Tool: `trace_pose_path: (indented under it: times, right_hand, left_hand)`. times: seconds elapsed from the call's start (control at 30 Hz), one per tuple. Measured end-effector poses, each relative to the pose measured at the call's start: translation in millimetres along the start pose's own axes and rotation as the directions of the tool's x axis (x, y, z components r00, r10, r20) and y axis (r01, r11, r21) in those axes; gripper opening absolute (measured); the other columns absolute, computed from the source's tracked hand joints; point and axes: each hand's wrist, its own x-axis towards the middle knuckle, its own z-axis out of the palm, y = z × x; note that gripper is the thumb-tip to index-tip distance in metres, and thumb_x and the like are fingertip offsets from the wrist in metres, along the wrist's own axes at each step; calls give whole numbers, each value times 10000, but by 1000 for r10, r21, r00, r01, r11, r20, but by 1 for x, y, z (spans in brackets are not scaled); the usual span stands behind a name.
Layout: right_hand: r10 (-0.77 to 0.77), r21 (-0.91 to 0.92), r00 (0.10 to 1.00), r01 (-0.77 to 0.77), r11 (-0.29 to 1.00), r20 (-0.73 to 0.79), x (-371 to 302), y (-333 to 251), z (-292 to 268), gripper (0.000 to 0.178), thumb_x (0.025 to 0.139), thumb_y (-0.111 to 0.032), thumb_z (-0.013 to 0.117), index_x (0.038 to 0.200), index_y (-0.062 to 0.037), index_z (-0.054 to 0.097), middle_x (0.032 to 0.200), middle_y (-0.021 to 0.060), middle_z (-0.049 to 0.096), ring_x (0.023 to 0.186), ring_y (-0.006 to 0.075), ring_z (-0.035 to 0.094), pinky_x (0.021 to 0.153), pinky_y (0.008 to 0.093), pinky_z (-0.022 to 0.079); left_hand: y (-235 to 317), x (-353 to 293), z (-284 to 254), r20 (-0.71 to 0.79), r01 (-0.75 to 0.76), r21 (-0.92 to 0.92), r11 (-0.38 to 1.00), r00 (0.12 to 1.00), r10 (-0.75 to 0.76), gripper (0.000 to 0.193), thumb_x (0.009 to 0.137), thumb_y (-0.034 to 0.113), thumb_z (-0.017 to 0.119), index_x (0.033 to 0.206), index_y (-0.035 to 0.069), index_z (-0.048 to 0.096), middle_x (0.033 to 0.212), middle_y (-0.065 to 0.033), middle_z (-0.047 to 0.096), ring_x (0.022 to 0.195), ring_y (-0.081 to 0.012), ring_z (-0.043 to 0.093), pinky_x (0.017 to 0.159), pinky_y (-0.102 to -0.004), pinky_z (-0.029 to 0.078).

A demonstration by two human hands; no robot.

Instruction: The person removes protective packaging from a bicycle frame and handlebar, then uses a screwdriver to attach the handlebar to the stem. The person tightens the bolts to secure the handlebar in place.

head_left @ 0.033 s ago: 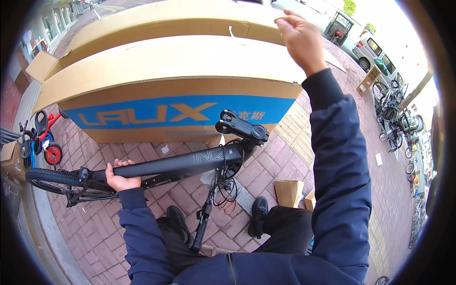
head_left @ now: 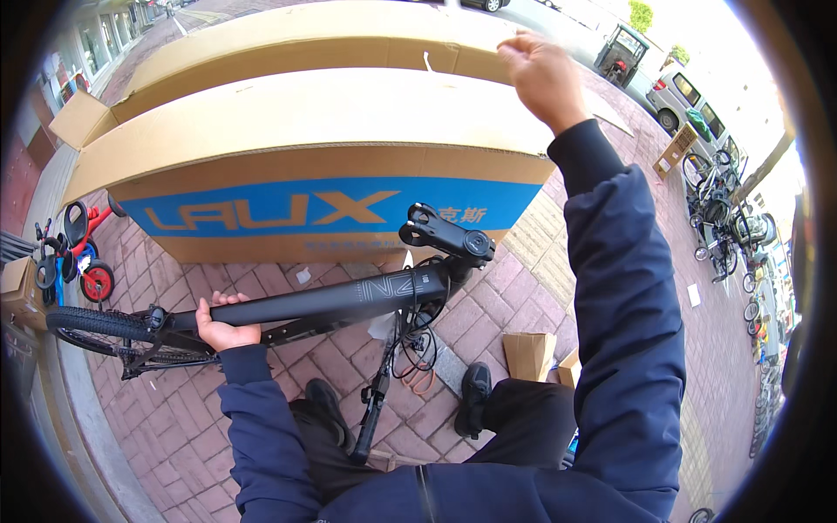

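Note:
A matte black bicycle frame (head_left: 349,298) lies across in front of me. My left hand (head_left: 228,322) is wrapped round its tube near the rear wheel (head_left: 96,324). At the frame's right end are a black stem (head_left: 446,235) and a tangle of black cables (head_left: 417,344). A handlebar (head_left: 375,405) hangs down toward my feet. My right hand (head_left: 547,78) is raised over the right end of a large open cardboard box (head_left: 261,166). Its fingers are curled closed, slightly blurred, and I cannot make out anything in them. A blurred white bit (head_left: 451,5) shows at the top edge.
Small cardboard pieces (head_left: 529,356) lie by my right foot (head_left: 473,399). At the left stand a red and blue child's bike (head_left: 78,261) and a small carton (head_left: 22,292). Parked bicycles (head_left: 724,209) and a van (head_left: 693,100) are at the right, on and beyond the brick paving.
My right hand has moved slightly left and down. The white bit at the top edge has shifted left. My left hand keeps its hold on the bicycle frame.

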Motion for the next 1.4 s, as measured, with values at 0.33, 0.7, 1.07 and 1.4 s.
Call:
trace_pose_path:
  times: [0.33,0.7,1.07,1.4]
  right_hand:
    - [83,-274,857,69,959,509,14,-17,92,520,1026,-430,499,959,24,744,962,255,710,920,404,685,860,457,528]
    - [-580,387,755,457,801,306,-64,-170,86,362,930,-314,645,985,43,667,927,212,672,937,398,664,854,470,533]
    - [-327,134,829,300,945,455,-142,-117,13,310,839,-178,763,1081,4,695,1178,223,670,1076,394,652,924,410,533]
    - [297,276,925,-357,892,239,-208,-21,20,438,1029,-355,547,1253,10,640,1112,151,707,963,205,674,851,327,533]
  left_hand:
    - [-4,-10,13,-95,26,-43,999,995,-30,254,907,338,605,823,99,588,714,10,521,671,-174,506,703,-353,490]
    - [-4,-12,17,-118,28,-64,998,992,-36,251,905,323,606,838,87,554,715,-1,485,678,-185,489,704,-367,483]
    - [-1,-5,11,-94,55,-77,996,994,-62,284,936,326,569,870,50,577,762,-32,564,721,-216,568,791,-435,527]
    - [0,-10,16,-99,-4,-74,997,995,-4,342,920,383,592,919,41,592,812,-53,586,802,-239,586,842,-462,537]
